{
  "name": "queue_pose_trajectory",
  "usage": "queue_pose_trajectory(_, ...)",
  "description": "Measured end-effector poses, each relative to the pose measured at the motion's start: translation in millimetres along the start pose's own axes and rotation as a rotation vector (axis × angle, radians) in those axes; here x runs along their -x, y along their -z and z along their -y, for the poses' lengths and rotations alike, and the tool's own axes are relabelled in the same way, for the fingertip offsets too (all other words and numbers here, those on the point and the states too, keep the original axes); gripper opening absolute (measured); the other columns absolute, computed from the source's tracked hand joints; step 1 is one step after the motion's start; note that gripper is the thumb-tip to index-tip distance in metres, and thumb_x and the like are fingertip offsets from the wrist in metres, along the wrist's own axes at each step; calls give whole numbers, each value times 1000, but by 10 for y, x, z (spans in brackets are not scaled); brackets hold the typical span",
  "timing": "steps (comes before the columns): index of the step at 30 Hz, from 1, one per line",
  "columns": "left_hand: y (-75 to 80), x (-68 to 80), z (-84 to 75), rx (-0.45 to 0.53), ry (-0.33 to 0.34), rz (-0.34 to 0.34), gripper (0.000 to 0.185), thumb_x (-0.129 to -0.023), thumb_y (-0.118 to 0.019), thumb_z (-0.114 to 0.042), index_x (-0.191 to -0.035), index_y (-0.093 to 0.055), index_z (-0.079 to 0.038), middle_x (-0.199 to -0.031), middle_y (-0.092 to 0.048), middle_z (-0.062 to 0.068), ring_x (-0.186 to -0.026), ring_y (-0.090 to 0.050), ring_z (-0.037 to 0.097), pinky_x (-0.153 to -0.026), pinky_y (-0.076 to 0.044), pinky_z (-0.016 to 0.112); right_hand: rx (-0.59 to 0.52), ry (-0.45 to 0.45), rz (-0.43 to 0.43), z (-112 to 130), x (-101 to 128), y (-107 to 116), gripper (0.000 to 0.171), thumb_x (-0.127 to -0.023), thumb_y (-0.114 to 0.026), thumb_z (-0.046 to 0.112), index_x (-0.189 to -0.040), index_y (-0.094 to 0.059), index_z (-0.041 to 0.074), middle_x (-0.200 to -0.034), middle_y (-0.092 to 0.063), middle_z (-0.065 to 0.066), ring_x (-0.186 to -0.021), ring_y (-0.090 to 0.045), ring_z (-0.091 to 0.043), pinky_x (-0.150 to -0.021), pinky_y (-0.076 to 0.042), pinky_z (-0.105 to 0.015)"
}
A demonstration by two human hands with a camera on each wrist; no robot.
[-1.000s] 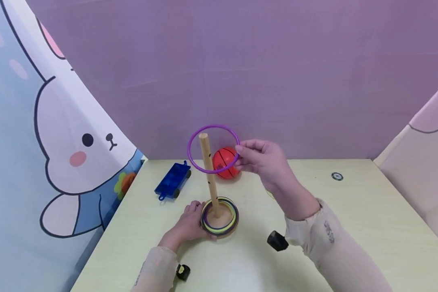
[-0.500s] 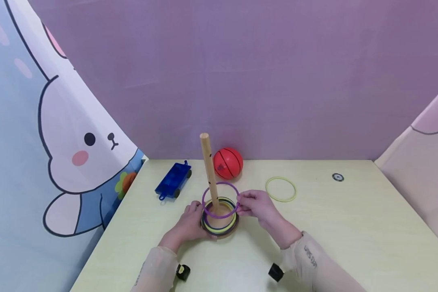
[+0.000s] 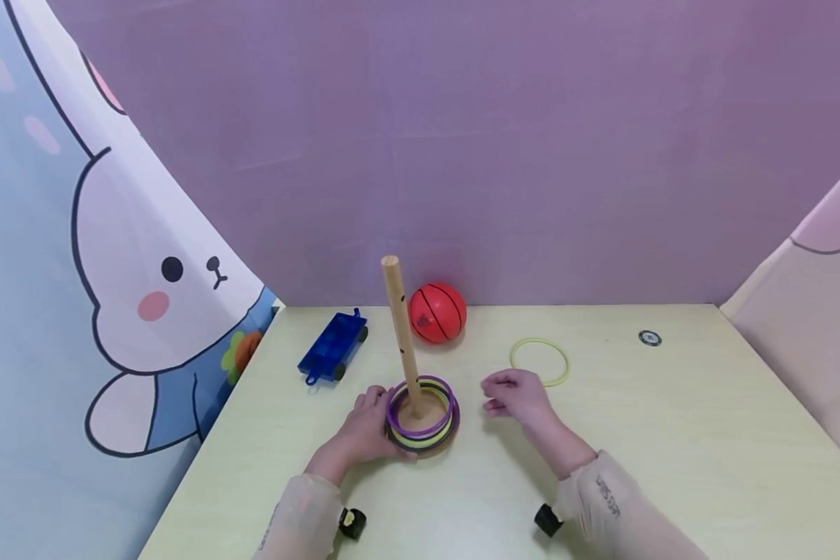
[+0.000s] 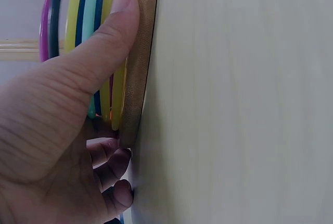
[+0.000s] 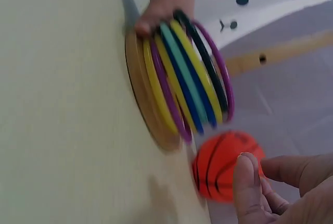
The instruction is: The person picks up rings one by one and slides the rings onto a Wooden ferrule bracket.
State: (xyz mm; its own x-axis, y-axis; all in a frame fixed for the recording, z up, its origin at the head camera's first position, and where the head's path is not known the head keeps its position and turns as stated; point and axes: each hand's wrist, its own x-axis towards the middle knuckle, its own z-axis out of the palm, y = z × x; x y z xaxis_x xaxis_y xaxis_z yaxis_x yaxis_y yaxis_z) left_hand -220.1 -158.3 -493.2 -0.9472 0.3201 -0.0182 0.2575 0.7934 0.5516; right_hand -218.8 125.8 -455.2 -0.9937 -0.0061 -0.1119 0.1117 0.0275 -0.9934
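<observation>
My left hand [image 3: 364, 432] grips the round wooden base [image 5: 137, 73] of a ring toss stand, thumb along its edge in the left wrist view. From the base rises a wooden post [image 3: 402, 327], with several coloured rings stacked around its foot. Topmost is a purple ring [image 5: 227, 81], leaning slightly above the yellow, blue, green and dark ones. To the right of the stack, my right hand [image 3: 521, 400] hovers over the table, holding nothing. Its thumb and index finger sit close together in the right wrist view. Behind that hand a yellow-green ring [image 3: 540, 340] lies flat.
A red toy basketball [image 3: 437, 313] rests behind the post, near the purple backdrop. Left of it is a blue toy wagon [image 3: 332, 348]. A small dark disc [image 3: 649, 337] lies at the back right of the table [image 3: 672, 435].
My right hand brought the purple ring down from the post's top, let it go onto the stack, and drew back to the right. The left hand stayed on the base.
</observation>
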Motion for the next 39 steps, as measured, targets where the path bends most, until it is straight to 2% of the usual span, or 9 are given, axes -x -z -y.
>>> queue_pose_trajectory(9,27,5,-9,3,11,4,118,-52,-91,-57,-146,-40,-7,-133,-41,9,-121,-37,29,-101,-41,52,172,-29,-191,-100,-226,701,26,-92,-63,3,-111,-59,-15,-96,-67,-26,-62,-67,-15,-62,-57,-30)
queue_pose_trajectory(14,21,11,-8,8,20,11,118,-52,-90,-58,-146,-40,-7,-133,-41,8,-121,-37,29,-101,-41,52,306,-52,-286,-210,-309,945,26,-91,-66,8,-108,-62,-11,-87,-69,-20,-61,-67,-16,-59,-56,-29)
queue_pose_trajectory(17,18,14,-9,18,15,10,118,-52,-90,-58,-146,-41,-7,-132,-41,8,-120,-37,29,-101,-41,53,357,-69,-305,-263,-348,1045,29,-91,-66,9,-109,-60,-12,-81,-69,-17,-59,-67,-16,-57,-56,-28)
queue_pose_trajectory(25,-3,26,-18,10,5,5,118,-53,-90,-56,-147,-38,-6,-132,-40,8,-121,-36,29,-101,-40,53,552,-111,-299,-272,-405,1125,29,-90,-68,16,-103,-61,-9,-66,-67,-7,-54,-64,-13,-56,-53,-28)
queue_pose_trajectory(31,12,27,-39,15,12,14,118,-53,-90,-57,-147,-39,-7,-134,-40,9,-122,-37,30,-102,-40,53,705,-112,-292,-254,-410,1101,27,-89,-69,24,-83,-68,-2,-57,-64,-4,-51,-60,-15,-62,-45,-31)
queue_pose_trajectory(34,14,16,-31,15,13,13,118,-53,-90,-57,-147,-40,-8,-134,-40,9,-122,-37,30,-102,-40,53,729,-111,-287,-244,-415,1097,28,-89,-69,25,-78,-68,-1,-56,-63,-4,-50,-59,-16,-63,-44,-33)
queue_pose_trajectory(39,9,6,-9,4,5,9,119,-53,-90,-59,-147,-39,-8,-133,-40,9,-121,-37,30,-101,-40,52,738,-126,-268,-231,-417,1096,20,-87,-67,16,-80,-69,-3,-57,-64,-4,-51,-59,-16,-60,-45,-32)
